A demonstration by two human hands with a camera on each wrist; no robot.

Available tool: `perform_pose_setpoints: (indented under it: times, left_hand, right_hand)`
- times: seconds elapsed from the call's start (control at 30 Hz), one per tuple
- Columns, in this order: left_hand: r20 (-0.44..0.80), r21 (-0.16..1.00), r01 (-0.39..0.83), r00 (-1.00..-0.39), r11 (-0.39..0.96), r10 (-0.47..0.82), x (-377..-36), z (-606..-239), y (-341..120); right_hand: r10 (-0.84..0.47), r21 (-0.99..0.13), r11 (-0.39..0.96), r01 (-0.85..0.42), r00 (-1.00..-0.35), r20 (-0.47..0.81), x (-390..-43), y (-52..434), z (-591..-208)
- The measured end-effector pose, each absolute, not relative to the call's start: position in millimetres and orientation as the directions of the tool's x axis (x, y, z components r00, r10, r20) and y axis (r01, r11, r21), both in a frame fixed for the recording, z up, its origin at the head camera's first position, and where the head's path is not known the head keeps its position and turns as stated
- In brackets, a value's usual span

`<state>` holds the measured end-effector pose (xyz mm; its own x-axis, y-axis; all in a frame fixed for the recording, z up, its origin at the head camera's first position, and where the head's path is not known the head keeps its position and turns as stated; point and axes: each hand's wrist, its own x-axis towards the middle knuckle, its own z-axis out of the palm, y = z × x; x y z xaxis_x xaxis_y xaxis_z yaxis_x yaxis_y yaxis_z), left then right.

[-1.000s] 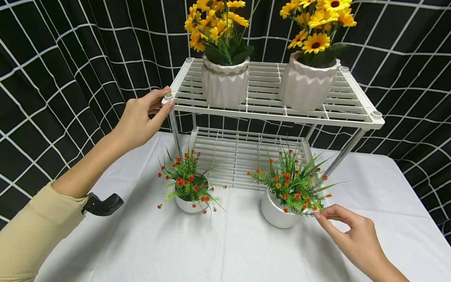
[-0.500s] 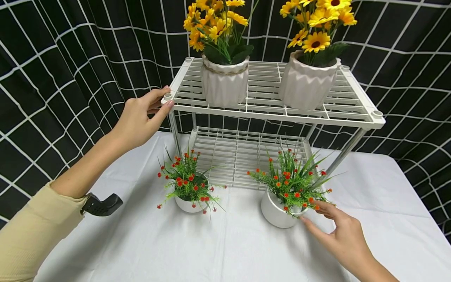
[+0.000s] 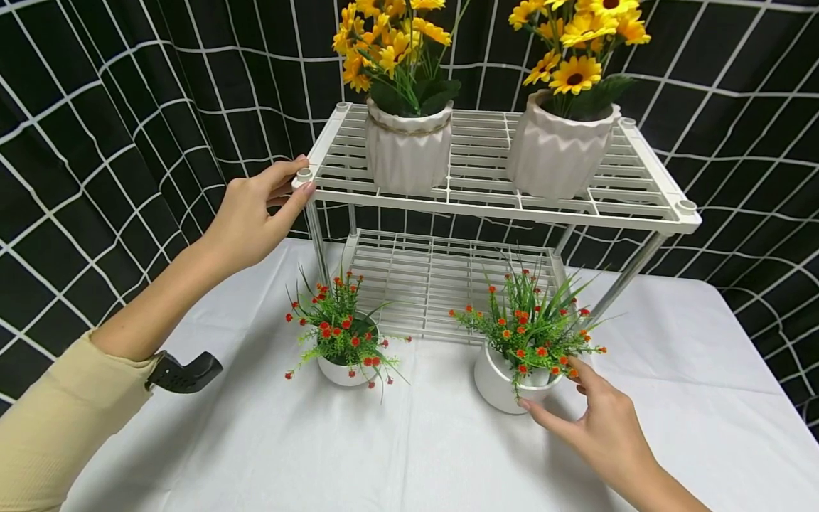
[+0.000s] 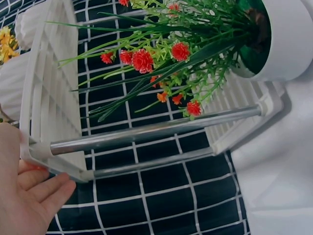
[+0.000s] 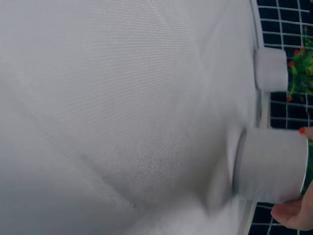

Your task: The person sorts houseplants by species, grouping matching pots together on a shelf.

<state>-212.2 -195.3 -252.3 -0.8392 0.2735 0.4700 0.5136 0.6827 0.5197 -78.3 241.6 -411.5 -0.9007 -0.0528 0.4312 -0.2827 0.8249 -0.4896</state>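
Note:
My left hand (image 3: 252, 210) grips the front left corner of the white wire shelf rack (image 3: 486, 206), thumb at the front edge and fingers at the side. In the left wrist view the fingers (image 4: 49, 191) lie outside that corner, beside the metal posts. My right hand (image 3: 601, 419) holds the right-hand white flowerpot (image 3: 502, 387) near its rim, thumb in front and fingers at its right side. Orange-red flowers and grassy leaves (image 3: 534, 320) spill over this pot. In the right wrist view, thumb and fingers are at opposite sides of the pot (image 5: 271, 164).
Another white pot (image 3: 345, 373) with red flowers stands at the left, before the lower shelf (image 3: 425, 274). Two pleated pots, a left one (image 3: 409, 153) and a right one (image 3: 559, 153), hold yellow flowers on the top shelf. A black gridded curtain (image 3: 128, 92) hangs behind the white-covered table (image 3: 352, 455).
My right hand has moved left from the outer sprigs to the pot's rim, and its thumb and fingers have spread apart. Some sprigs have shifted. My left hand stays at the rack corner.

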Motion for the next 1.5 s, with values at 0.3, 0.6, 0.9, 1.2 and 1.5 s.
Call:
perform_pose_setpoints:
  times: [0.3, 0.6, 0.9, 1.2, 1.5]
  left_hand:
    - [0.473, 0.523, 0.513, -0.839, 0.681, 0.269, -211.9, -252.9, -195.7]
    - [0.483, 0.517, 0.522, -0.832, 0.678, 0.273, -212.1, -253.4, -195.6]
    - [0.497, 0.492, 0.531, -0.822, 0.690, 0.279, -212.0, -254.6, -196.3]
    - [0.497, 0.505, 0.530, -0.824, 0.681, 0.272, -210.2, -253.0, -195.4]
    - [0.496, 0.515, 0.528, -0.826, 0.675, 0.268, -213.1, -254.9, -195.7]
  right_hand:
    - [-0.101, -0.456, 0.810, -0.368, -0.854, 0.509, -86.8, 235.6, -416.0]
    - [0.025, -0.592, 0.782, -0.196, -0.939, 0.343, -84.2, 228.7, -418.3]
    - [0.033, -0.742, 0.664, -0.090, -0.988, 0.149, -89.6, 231.6, -417.2]
    - [0.012, -0.748, 0.663, 0.034, -0.999, -0.035, -99.3, 235.4, -423.2]
    - [-0.093, -0.712, 0.688, -0.141, -0.990, 0.106, -107.6, 238.9, -441.0]
